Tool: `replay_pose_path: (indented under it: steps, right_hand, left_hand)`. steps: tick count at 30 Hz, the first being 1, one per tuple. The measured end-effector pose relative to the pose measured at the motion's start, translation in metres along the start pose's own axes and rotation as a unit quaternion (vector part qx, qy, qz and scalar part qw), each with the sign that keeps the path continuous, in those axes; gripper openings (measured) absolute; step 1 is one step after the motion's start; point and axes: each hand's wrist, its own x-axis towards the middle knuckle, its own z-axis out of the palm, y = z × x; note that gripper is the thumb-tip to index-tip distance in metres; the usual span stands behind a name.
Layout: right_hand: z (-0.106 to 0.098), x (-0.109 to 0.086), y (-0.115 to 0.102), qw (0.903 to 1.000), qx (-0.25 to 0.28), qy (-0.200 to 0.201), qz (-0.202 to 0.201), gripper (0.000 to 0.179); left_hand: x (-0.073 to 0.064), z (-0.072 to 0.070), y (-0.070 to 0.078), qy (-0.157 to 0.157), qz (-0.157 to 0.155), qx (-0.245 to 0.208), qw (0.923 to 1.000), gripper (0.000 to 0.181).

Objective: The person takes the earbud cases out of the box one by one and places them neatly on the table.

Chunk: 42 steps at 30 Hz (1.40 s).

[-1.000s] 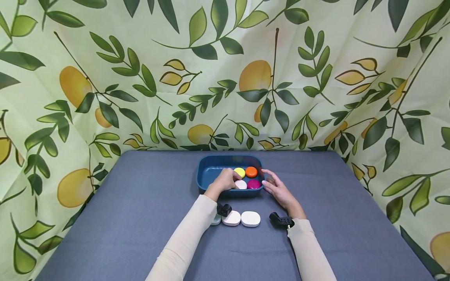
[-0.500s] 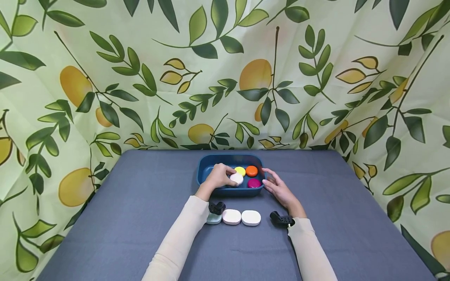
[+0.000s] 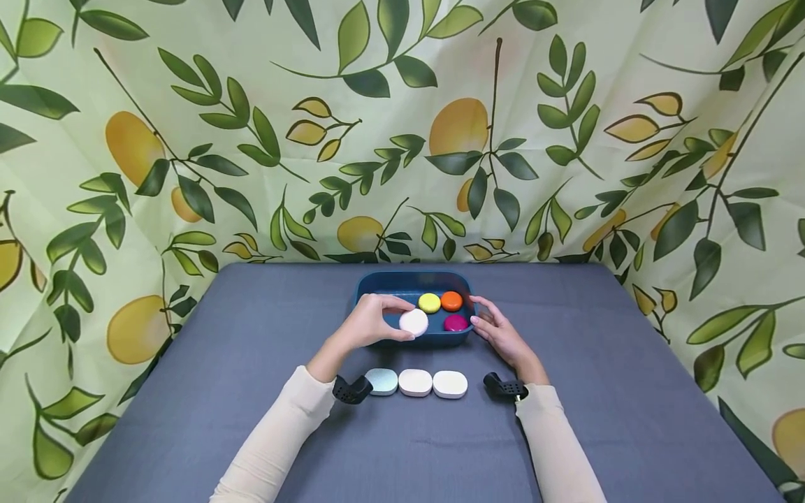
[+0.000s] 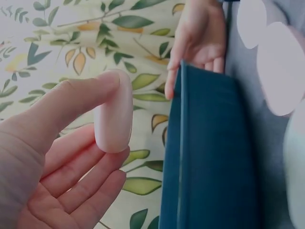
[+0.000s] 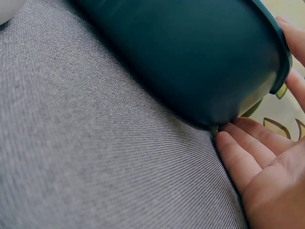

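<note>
Between the thumb and fingers of my left hand [image 3: 367, 323] is a smooth, round, pale pinkish-white disc [image 3: 414, 323], pinched above the front left of a dark blue tray [image 3: 402, 340]. The left wrist view shows the disc [image 4: 114, 112] edge-on, a thick rounded piece, with the thumb on one face. Inside the tray lie a yellow disc [image 3: 430, 302], an orange disc [image 3: 451, 301] and a magenta disc [image 3: 455, 323]. My right hand [image 3: 499, 335] touches the tray's right end with extended fingers; in the right wrist view its fingertips [image 5: 228, 138] rest low against the wall.
In front of the tray, three oval pieces stand in a row on the grey-blue cloth: a pale blue one [image 3: 382, 381], a pinkish-white one [image 3: 415, 383] and a white one [image 3: 450, 385]. A leaf-patterned curtain [image 3: 402, 175] rises behind the table.
My left hand has lifted the pinkish-white disc off the tray floor and brought it left and towards me. The right hand stays at the tray's right end.
</note>
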Motion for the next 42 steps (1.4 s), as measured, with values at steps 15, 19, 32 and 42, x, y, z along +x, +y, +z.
replay_pose_path:
  steps: [15, 19, 32, 42]
  right_hand:
    - [0.001, 0.0, -0.001, 1.0, 0.001, 0.002, -0.002, 0.057]
    - [0.0, 0.001, 0.0, 1.0, 0.0, 0.001, -0.007, 0.058]
    - [-0.002, -0.001, 0.002, 0.9999, -0.001, -0.002, -0.01, 0.059]
    - [-0.001, -0.001, 0.001, 0.9998, 0.011, -0.006, -0.017, 0.059]
  left_hand:
    - [-0.063, -0.001, -0.008, -0.046, 0.049, 0.012, 0.9977, 0.041]
    - [-0.078, 0.0, -0.013, -0.06, 0.061, 0.013, 0.9962, 0.04]
    - [-0.111, 0.008, -0.029, -0.151, 0.088, 0.098, 0.9797, 0.038]
    - [-0.115, 0.017, -0.036, -0.139, 0.097, 0.143, 0.9751, 0.037]
